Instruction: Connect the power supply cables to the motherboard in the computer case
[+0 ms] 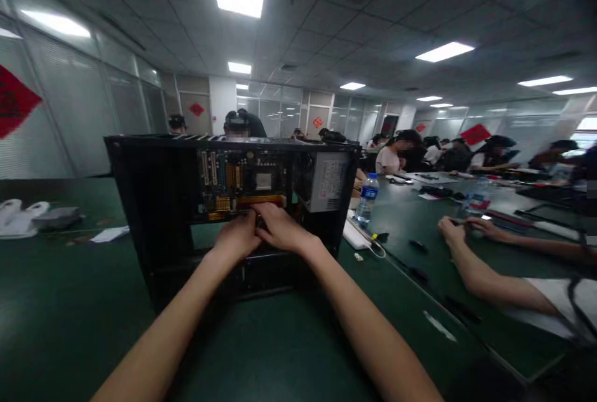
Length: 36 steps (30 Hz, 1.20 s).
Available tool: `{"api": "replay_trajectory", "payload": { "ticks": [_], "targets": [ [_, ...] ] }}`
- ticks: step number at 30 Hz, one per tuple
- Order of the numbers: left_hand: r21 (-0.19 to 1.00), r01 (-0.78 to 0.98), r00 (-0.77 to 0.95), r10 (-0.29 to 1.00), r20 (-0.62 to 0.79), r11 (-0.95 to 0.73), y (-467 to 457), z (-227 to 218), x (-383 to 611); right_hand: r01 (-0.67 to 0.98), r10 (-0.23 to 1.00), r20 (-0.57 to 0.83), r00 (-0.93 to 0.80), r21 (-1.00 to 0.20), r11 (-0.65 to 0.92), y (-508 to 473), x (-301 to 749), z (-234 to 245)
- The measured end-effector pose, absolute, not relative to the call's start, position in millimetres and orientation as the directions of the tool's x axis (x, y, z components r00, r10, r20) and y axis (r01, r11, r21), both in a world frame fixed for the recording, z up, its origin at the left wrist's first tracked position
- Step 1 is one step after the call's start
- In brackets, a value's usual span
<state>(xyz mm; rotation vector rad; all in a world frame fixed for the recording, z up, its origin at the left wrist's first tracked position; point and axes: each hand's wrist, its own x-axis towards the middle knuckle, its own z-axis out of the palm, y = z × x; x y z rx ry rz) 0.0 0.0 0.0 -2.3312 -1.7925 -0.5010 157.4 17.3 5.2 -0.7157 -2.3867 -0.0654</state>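
A black computer case (pixel 140 234) stands open-sided on the green table in front of me. Inside it are a motherboard (pixel 249 168) with a square processor (pixel 263 182), and a power supply (pixel 326 181) at the upper right. My left hand (pixel 237 237) and my right hand (pixel 282 228) meet at the board's lower edge, just below the orange slots (pixel 261 200). Both have their fingers bent together with thumbs close to each other. Whatever lies between the fingertips is hidden by the hands.
Right of the case stand a water bottle (pixel 368 196) and a white power strip (pixel 356 235) with cables. A co-worker's hands (pixel 459 231) hold something small farther right. A grey block (pixel 56 218) and white paper (pixel 110 234) lie at left. Several people sit beyond.
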Motion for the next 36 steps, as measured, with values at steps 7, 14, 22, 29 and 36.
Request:
{"api": "replay_trajectory", "payload": {
  "ticks": [7,14,22,29,36],
  "targets": [
    [0.063,0.937,0.308,0.896,0.321,-0.345,-3,7,-1,0.535,0.504,0.558,-0.659,-0.122,0.836,15,156,7],
    [0.078,0.912,0.356,0.871,0.339,-0.403,0,7,-4,0.547,0.525,0.549,-0.651,-0.140,0.825,16,156,6],
    [0.109,0.861,0.428,0.824,0.371,-0.497,-3,8,-2,0.572,0.559,0.546,-0.623,-0.169,0.803,21,156,2],
    [0.008,0.886,0.423,0.816,0.394,-0.463,-17,15,-2,0.540,0.537,0.562,-0.629,-0.181,0.822,24,157,0],
    [0.002,0.911,0.373,0.823,0.429,-0.413,-19,17,-3,0.541,0.585,0.581,-0.566,-0.274,0.795,23,156,0]
  ]
}}
